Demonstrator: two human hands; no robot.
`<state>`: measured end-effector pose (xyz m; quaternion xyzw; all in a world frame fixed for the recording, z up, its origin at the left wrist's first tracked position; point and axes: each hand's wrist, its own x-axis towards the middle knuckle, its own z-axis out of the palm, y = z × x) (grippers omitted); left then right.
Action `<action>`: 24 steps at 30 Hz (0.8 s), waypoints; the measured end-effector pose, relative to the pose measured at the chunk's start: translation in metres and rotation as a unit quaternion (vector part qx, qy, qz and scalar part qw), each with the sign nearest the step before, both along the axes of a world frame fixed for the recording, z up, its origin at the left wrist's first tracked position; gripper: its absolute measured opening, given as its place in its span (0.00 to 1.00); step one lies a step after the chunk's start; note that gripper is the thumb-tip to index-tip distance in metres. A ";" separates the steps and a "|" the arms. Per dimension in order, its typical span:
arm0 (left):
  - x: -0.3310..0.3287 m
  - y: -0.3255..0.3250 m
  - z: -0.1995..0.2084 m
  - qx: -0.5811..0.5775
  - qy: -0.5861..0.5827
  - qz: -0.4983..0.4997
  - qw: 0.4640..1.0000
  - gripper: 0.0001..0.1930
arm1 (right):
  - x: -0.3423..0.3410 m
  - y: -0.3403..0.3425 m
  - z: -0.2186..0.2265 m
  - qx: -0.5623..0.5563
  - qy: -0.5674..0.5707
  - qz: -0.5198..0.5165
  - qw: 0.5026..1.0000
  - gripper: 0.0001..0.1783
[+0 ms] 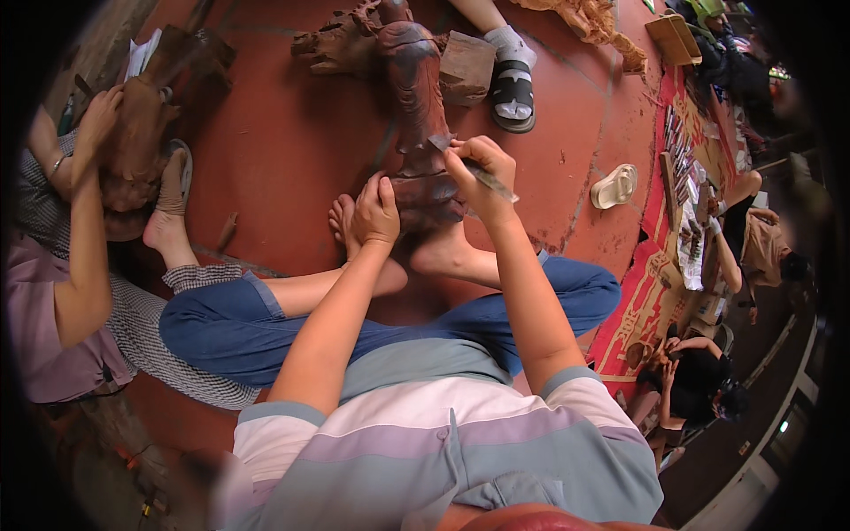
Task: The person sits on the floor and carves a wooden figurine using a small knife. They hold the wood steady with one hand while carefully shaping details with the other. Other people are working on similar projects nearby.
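Note:
A reddish-brown wood carving (416, 97) with a rounded base lies in front of me, its lower end between my bare feet. My left hand (376, 212) is closed against the left side of the base, with its fingers pressed together on the wood. In my right hand (485, 173), at the carving's right side, a slim carving tool (496, 184) is pinched between thumb and fingers. The tool's flat end touches or nearly touches the narrow part just above the base. My grip hides the middle of the tool.
A wooden block (467, 69) sits beside the carving, near a person's sandalled foot (513, 93). On my left, another person handles a brown carving (137, 133). A pale sandal (614, 186) lies on the red tiles. Several tools (680, 150) line a red mat at right, with people beyond.

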<state>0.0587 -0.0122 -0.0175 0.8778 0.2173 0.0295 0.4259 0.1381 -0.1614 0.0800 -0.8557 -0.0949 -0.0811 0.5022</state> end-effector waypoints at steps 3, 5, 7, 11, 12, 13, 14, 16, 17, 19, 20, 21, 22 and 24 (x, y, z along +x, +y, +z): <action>0.003 0.001 -0.007 -0.021 0.024 -0.009 0.999 0.29 | 0.029 0.005 -0.001 -0.014 -0.069 -0.033 0.997 0.06; -0.001 0.001 -0.009 -0.025 0.027 -0.018 0.999 0.29 | 0.022 0.008 -0.009 0.008 -0.072 -0.058 0.996 0.05; 0.000 0.002 -0.020 -0.036 0.006 -0.006 0.999 0.28 | 0.002 0.013 -0.011 -0.007 -0.086 -0.026 0.996 0.06; -0.001 0.001 -0.031 -0.046 0.002 0.002 0.999 0.28 | 0.018 0.013 0.006 -0.031 -0.066 -0.018 0.997 0.06; -0.001 0.001 -0.025 -0.033 0.007 -0.004 0.999 0.28 | 0.031 0.016 0.001 -0.015 -0.097 -0.029 0.995 0.05; 0.000 0.000 -0.018 -0.019 0.013 -0.010 1.000 0.28 | 0.037 0.017 -0.005 -0.024 -0.103 -0.061 0.993 0.05; 0.000 0.000 -0.013 -0.006 0.018 -0.017 1.000 0.28 | 0.028 0.016 -0.008 -0.025 -0.101 -0.055 0.993 0.05; -0.002 0.001 -0.012 0.016 0.028 -0.008 0.999 0.28 | 0.007 0.016 -0.009 -0.025 -0.106 -0.024 0.994 0.06; -0.001 0.001 -0.012 0.025 0.032 -0.004 0.999 0.28 | 0.000 0.015 -0.003 -0.059 -0.075 -0.011 0.995 0.06; -0.001 0.002 -0.009 -0.008 0.020 -0.008 1.000 0.26 | 0.012 0.012 0.014 -0.073 -0.030 -0.008 0.997 0.06; 0.000 0.002 -0.014 -0.037 0.002 -0.005 0.999 0.25 | 0.018 0.012 0.018 -0.079 -0.006 -0.007 0.997 0.06; 0.001 0.002 -0.014 -0.031 0.002 -0.009 0.999 0.24 | 0.029 0.013 0.008 -0.041 -0.046 -0.021 0.998 0.05; 0.002 0.001 -0.013 -0.026 0.001 -0.013 1.000 0.24 | 0.035 0.017 0.000 -0.024 -0.097 -0.053 0.994 0.05; -0.003 0.003 -0.014 -0.020 0.007 -0.012 1.000 0.24 | 0.016 0.019 -0.005 -0.036 -0.108 -0.044 0.993 0.06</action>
